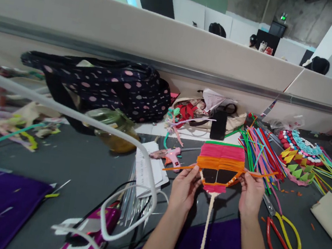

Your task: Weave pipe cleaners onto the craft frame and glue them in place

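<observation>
Between both hands is a flat pipe-cleaner craft (pixel 223 153), with a green top edge, pink and orange rows, and an open frame below ending in a small pink base. A cream twisted stem (pixel 207 226) hangs down from that base. My left hand (pixel 185 185) pinches an orange pipe cleaner (pixel 178 168) at the craft's left side. On the right side, my right hand (pixel 251 191) grips the other end of the orange strand at the craft's edge. Loose orange ends stick out past both hands. My fingertips partly cover the frame's sides.
Scissors (pixel 280 233) with red and yellow handles lie at right, near bundled pipe cleaners (pixel 262 151). A pink glue gun (pixel 173 157) rests left of the craft. A white bent tube (pixel 92 119) crosses the left foreground. Behind are a jar (pixel 115 131), phone (pixel 218 125) and dotted bag (pixel 103 86).
</observation>
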Tool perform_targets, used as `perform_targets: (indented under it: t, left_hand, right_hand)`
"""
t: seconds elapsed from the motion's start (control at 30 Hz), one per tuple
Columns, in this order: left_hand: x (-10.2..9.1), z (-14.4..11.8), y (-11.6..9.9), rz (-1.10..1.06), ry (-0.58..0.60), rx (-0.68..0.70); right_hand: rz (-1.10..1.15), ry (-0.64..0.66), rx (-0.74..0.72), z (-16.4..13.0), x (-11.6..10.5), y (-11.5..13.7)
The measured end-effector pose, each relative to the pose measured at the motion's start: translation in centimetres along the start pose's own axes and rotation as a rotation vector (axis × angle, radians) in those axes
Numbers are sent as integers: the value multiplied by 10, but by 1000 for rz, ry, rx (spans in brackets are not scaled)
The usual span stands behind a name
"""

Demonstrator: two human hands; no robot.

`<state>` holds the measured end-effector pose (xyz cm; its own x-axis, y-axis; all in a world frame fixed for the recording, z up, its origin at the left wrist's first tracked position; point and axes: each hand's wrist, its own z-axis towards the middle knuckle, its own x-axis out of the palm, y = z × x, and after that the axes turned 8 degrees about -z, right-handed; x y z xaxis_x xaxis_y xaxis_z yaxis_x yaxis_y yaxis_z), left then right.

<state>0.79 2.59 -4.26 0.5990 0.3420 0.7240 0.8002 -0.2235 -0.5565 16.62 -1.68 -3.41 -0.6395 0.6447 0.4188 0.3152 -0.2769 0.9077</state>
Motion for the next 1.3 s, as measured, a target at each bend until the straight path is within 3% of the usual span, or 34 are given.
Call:
perform_targets:
  t: [0.2, 0.47, 0.77, 1.3]
  left_hand:
    - [2, 0, -1, -8, -38, -93]
    - [3, -3, 0, -7, -20, -67]
    - [3, -2, 2, -24, -13, -53]
    - [1, -4, 3, -31, 62, -12]
  right_hand:
    - [-18, -24, -46, 0, -2, 0]
    - [16, 31, -19, 1, -2, 1]
    - [-11, -58, -62, 1, -3, -2]
    - [106, 28, 31, 10, -13, -3]
